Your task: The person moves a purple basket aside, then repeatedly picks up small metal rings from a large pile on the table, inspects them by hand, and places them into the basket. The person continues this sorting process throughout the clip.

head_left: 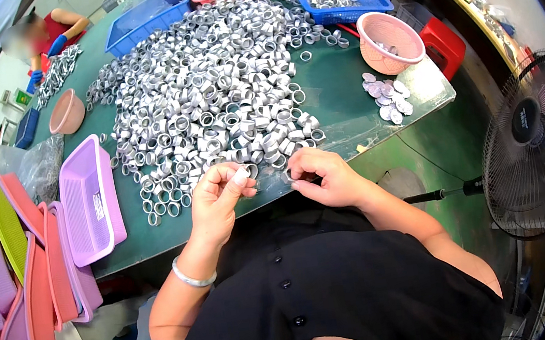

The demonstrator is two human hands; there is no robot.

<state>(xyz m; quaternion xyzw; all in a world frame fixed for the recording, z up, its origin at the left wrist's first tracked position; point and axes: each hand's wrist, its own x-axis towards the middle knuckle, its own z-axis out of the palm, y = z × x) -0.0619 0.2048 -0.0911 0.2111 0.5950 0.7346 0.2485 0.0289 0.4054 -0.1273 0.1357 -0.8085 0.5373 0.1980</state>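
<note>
A big heap of grey metal rings covers the middle of the green table. At the table's near edge my left hand pinches a single metal ring between thumb and fingertips. My right hand is closed just to the right of it, fingertips drawn together. A small dark grey bit shows at its fingertips, too small to name. The two hands are apart, and loose rings lie just beyond them.
Left of the heap stand a purple basket and a pink bowl. Flat round metal discs lie below a pink basket at right. A black fan stands at far right. Another person's blue glove shows at far left.
</note>
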